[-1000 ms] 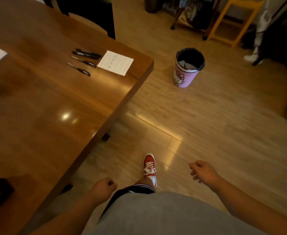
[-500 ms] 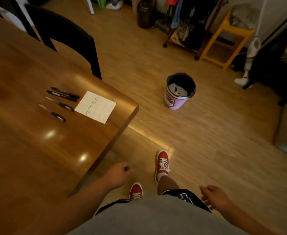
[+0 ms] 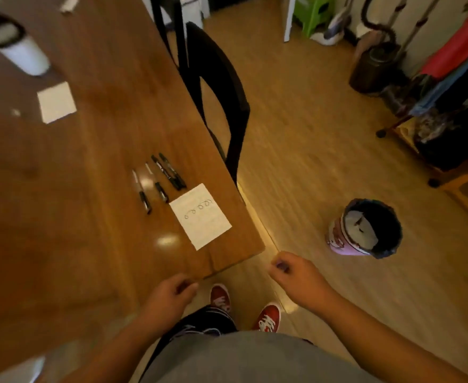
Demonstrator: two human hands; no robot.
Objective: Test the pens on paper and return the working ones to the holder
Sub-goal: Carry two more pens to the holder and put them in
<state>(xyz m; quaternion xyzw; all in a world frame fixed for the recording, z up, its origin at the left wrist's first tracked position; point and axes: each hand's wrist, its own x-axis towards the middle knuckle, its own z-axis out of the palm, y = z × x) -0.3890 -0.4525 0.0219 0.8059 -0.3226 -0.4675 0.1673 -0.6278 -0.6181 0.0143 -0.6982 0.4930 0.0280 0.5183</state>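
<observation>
The brown wooden table point(image 3: 75, 217) runs along my left. Four black pens point(image 3: 159, 181) lie side by side near its right edge, and the scribbled test paper point(image 3: 201, 217) sits just this side of them by the near right corner. The white pen holder point(image 3: 17, 45) lies tipped toward the far left, with a blank sheet point(image 3: 56, 102) near it. A black chair point(image 3: 219, 87) stands at the right edge, and a pink waste bin point(image 3: 365, 228) on the plank floor. My left hand point(image 3: 169, 297) and right hand point(image 3: 296, 280) hang loosely curled, empty. Since half a second ago I've closed on the corner and the holder has come into view.
</observation>
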